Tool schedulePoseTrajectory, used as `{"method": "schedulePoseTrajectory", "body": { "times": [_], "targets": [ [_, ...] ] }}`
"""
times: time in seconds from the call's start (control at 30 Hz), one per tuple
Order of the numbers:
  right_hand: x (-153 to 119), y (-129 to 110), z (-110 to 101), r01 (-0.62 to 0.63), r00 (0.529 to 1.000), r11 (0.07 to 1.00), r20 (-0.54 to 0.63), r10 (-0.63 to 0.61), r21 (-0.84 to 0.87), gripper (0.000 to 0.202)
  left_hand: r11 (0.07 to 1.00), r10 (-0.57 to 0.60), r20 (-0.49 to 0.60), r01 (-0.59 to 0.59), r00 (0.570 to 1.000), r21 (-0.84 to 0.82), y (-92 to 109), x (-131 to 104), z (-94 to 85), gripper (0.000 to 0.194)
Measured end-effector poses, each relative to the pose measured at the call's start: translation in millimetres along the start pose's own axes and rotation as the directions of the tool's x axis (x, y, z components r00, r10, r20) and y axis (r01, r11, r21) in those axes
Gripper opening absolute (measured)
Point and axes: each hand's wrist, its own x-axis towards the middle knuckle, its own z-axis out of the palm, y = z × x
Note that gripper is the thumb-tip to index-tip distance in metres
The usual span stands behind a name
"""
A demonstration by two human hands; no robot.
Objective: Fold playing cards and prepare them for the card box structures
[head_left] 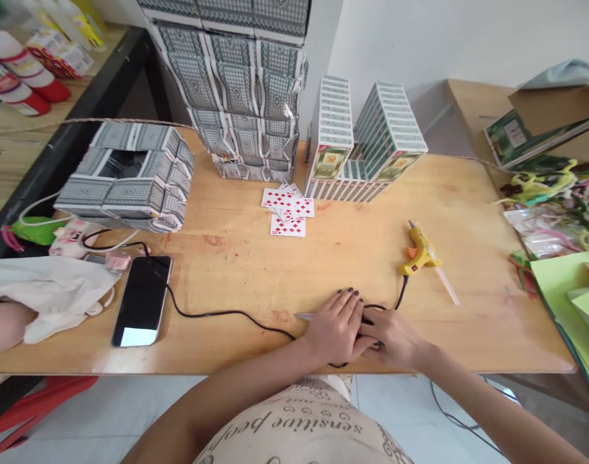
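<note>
Near the table's front edge my left hand (334, 327) lies flat, fingers together and stretched out, over a pair of scissors. The pointed metal blade of the scissors (304, 316) pokes out to the left from beneath it. My right hand (395, 336) is closed around the dark handle end, mostly hidden by the fingers, and its fingers meet my left hand. A black cable runs under both hands to a yellow glue gun (419, 252), which lies on its side with a clear glue stick (448, 286) protruding. Loose playing cards (288, 206) lie face up farther back.
A tall tower of folded playing cards (241, 84) stands at the back, beside a U-shaped card structure (362, 145). A hollow card block (125, 177) is on the left, above a phone (142, 299). Another person's arm (7, 325) rests at the left edge. Green paper (565, 290) lies right.
</note>
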Motion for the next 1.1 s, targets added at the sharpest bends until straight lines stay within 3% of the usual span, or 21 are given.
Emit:
{"method": "schedulePoseTrajectory", "body": {
  "times": [0.17,0.5,0.8,0.97,1.1],
  "targets": [
    [4.7,-4.2,-5.7,0.009,0.993,1.0,0.114,-0.01,0.015,0.007,0.998,-0.023,0.02,0.022,1.0,0.054,5.4,-7.5,-5.3,0.061],
    [6.5,-11.9,-3.1,-0.053,0.998,0.996,0.027,0.051,0.078,0.017,0.999,-0.022,0.064,0.024,0.998,-0.024,0.3,-0.3,-15.2,0.051],
    [1.8,-11.4,8.1,-0.1,0.99,0.994,-0.099,0.104,0.039,0.015,1.0,0.009,0.046,-0.008,0.999,-0.021,-1.6,-0.4,-9.8,0.047],
    [2.4,-7.6,2.4,-0.015,0.999,0.998,-0.044,0.017,0.056,0.014,1.0,0.017,0.022,-0.017,1.0,0.026,2.7,-5.4,-6.3,0.053],
    [4.0,-12.6,-2.9,-0.051,0.999,0.998,0.022,0.05,0.044,0.016,1.0,0.005,0.002,-0.005,1.0,0.024,3.8,-7.1,-6.9,0.052]
  ]
}}
